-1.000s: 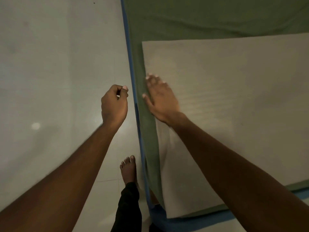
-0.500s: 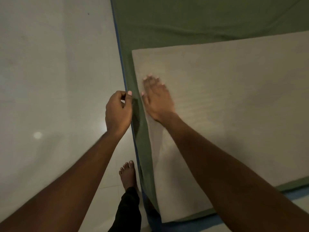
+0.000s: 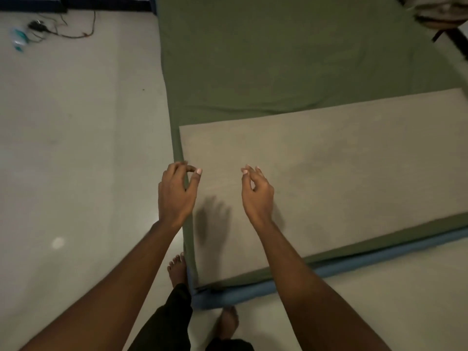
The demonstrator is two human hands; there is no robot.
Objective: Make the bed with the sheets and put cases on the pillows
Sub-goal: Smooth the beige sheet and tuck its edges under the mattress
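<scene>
A green sheet point(image 3: 291, 62) covers the blue mattress point(image 3: 354, 262) lying on the floor. A folded beige sheet point(image 3: 342, 160) lies flat across the near end of the bed. My left hand point(image 3: 177, 193) hovers over the bed's left edge with fingers loosely curled, holding nothing. My right hand point(image 3: 257, 192) hangs above the beige sheet, fingers relaxed and lifted clear of the cloth. Shadows of both hands fall on the beige sheet below them.
Pale tiled floor point(image 3: 76, 148) runs along the bed's left side and near end. Cables and a charger point(image 3: 50, 29) lie at the far left beside a plastic bottle point(image 3: 19, 38). Dark furniture point(image 3: 440, 13) stands at the far right corner. My bare feet point(image 3: 177, 271) stand at the mattress corner.
My right hand has lifted off the beige sheet. My left hand has moved right over the bed's edge with its fingers loosened. The view has pulled back, showing more floor and bed.
</scene>
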